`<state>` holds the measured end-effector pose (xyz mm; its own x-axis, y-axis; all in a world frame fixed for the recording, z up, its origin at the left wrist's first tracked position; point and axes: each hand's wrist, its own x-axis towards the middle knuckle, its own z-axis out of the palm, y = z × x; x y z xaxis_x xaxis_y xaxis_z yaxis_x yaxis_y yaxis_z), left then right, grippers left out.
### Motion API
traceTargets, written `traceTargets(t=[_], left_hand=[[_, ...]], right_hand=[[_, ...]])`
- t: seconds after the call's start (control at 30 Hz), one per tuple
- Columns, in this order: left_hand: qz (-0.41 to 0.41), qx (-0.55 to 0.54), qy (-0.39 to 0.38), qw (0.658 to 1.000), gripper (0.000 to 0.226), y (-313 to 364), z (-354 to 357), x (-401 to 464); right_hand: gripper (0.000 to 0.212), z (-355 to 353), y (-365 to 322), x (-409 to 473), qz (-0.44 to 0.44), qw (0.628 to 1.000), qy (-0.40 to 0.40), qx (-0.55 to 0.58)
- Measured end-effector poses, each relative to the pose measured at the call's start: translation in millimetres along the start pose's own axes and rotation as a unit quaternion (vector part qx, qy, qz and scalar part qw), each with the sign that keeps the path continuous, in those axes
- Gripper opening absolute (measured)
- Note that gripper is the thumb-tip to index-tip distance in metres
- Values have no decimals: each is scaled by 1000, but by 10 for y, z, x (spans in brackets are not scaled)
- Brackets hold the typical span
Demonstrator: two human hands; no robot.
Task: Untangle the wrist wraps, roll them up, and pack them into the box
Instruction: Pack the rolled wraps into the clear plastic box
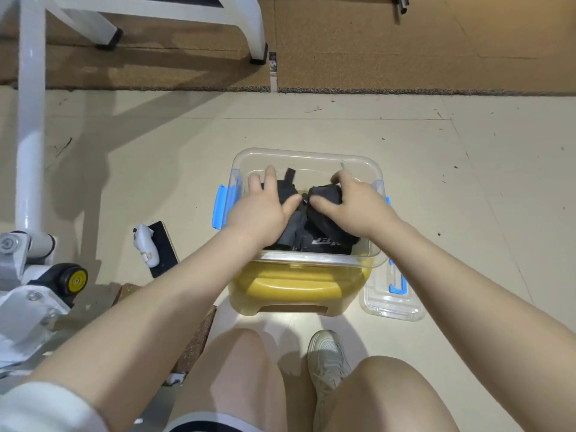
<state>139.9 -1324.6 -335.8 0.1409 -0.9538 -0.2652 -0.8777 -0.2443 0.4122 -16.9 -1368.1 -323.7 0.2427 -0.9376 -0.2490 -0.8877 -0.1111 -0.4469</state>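
A clear plastic box (pixel 307 154) with blue side latches stands on a yellow stool (pixel 296 286) in front of me. Inside it lie black and dark grey wrist wraps (pixel 324 241) in a bundle, one with white lettering. My left hand (pixel 265 210) lies on the left part of the bundle, fingers spread over a black wrap (pixel 288 188) whose strap end sticks up. My right hand (pixel 352 207) presses on a rolled dark grey wrap (pixel 325 194) at the right side of the box. Both hands are inside the box rim.
The box's clear lid (pixel 391 302) with a blue clip lies on the floor right of the stool. A white device on a dark board (pixel 156 247) lies at the left. White gym machine frames (pixel 31 120) stand left and behind. My knees and a white shoe (pixel 327 366) are below.
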Motion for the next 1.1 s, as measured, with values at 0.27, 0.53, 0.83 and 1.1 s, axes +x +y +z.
traceTargets(t=[0.27,0.53,0.83,1.1], left_hand=[[182,102,-53,977,77,-144,-10,-8],[162,88,-80,980,101,-105,58,140],[159,131,-80,975,112,-17,63,103],[293,112,57,948,82,635,-166,-209]], right_hand=[[59,164,-37,35,-86,995,-12,46],[80,153,-6,175,-141,970,-152,124],[71,207,19,123,-134,975,-72,-159],[51,-56,329,-371,-178,956,224,62]])
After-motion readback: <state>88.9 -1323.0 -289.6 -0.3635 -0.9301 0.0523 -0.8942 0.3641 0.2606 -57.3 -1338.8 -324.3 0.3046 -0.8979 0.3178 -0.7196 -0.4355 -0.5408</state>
